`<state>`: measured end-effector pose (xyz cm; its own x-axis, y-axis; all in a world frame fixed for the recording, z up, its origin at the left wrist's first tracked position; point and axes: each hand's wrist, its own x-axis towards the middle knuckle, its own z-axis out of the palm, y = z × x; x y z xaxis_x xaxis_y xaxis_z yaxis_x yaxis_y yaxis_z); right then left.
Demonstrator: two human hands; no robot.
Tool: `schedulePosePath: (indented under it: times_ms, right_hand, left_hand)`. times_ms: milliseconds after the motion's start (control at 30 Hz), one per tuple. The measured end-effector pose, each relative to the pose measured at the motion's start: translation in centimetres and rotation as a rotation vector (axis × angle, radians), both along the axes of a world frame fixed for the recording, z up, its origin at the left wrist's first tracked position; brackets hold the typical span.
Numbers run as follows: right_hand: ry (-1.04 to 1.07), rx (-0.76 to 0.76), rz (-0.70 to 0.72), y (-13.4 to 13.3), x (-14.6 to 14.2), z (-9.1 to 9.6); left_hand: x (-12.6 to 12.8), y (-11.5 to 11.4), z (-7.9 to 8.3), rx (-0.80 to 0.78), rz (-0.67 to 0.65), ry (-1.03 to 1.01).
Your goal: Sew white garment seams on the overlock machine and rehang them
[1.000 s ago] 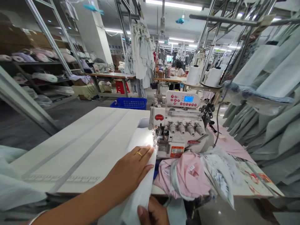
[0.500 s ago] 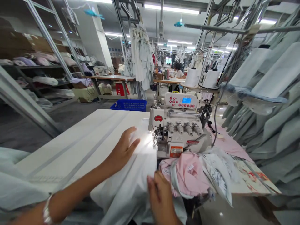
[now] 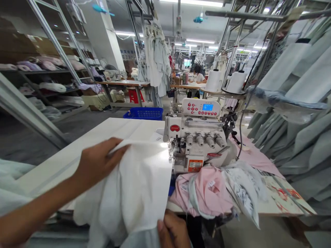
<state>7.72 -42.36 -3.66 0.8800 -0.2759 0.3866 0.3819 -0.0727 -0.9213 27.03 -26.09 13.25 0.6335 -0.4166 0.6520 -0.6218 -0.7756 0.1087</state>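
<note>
A white piece of fabric [image 3: 144, 186] stretches from the needle area of the overlock sewing machine [image 3: 196, 137] toward me and drapes over the table's front edge. My left hand [image 3: 103, 158] is closed, pinching the fabric's far edge between thumb and fingers, left of the machine and raised off the table. Low and near me, my right hand [image 3: 172, 229] is closed on the fabric's right edge, its lower part cut off by the frame. The machine's lamp lights the fabric beside the presser foot.
Pink fabric pieces [image 3: 207, 193] lie bundled right of the machine's front. A blue basket [image 3: 143, 113] stands behind the white table [image 3: 95, 137]. Thread cones [image 3: 214, 81] rise behind the machine, and grey-green fabric hangs at right. A person [image 3: 198, 75] sits far back.
My left hand has gone from lying flat on the fabric to gripping its edge, moving left and lifting it. My right hand has moved down toward me. The view has shifted slightly.
</note>
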Motion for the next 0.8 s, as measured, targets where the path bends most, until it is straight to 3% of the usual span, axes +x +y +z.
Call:
schedulePosePath:
  times_ms: [100,233,333,400,500,567,633,733,800]
  right_hand:
    - [0.072,-0.106,-0.037,-1.1,1.2,1.9]
    - [0.156,-0.03,0.006,-2.7,3.1,4.1]
    - [0.212,0.042,0.037,-3.7,4.9,5.7]
    - [0.237,0.128,0.044,-4.1,5.8,6.5]
    - [0.226,0.227,0.029,-4.0,6.2,6.9]
    - [0.219,0.242,0.003,-3.8,5.9,6.7]
    - [0.214,0.189,-0.012,-3.5,5.4,6.2]
    - [0.174,-0.019,-0.08,-3.4,4.7,5.6]
    - [0.133,-0.1,-0.125,-3.4,4.3,5.5]
  left_hand:
    - [3.3,-2.6,4.1,0.053,-0.033,-0.219]
    - [6.2,-5.8,7.9,0.137,-0.036,-0.194]
    - [7.9,-7.7,9.7,0.127,-0.048,-0.153]
    - [8.8,-8.1,9.9,0.136,-0.057,-0.148]
    - [8.2,-7.1,7.7,0.303,-0.114,-0.062]
    - [6.2,-4.9,4.1,0.443,-0.161,0.038]
    - [3.3,-1.9,-0.6,0.547,-0.168,0.196]
    - [-0.8,3.0,-7.1,0.531,-0.018,0.573]
    - [-1.5,5.4,-8.6,0.494,0.087,0.671]
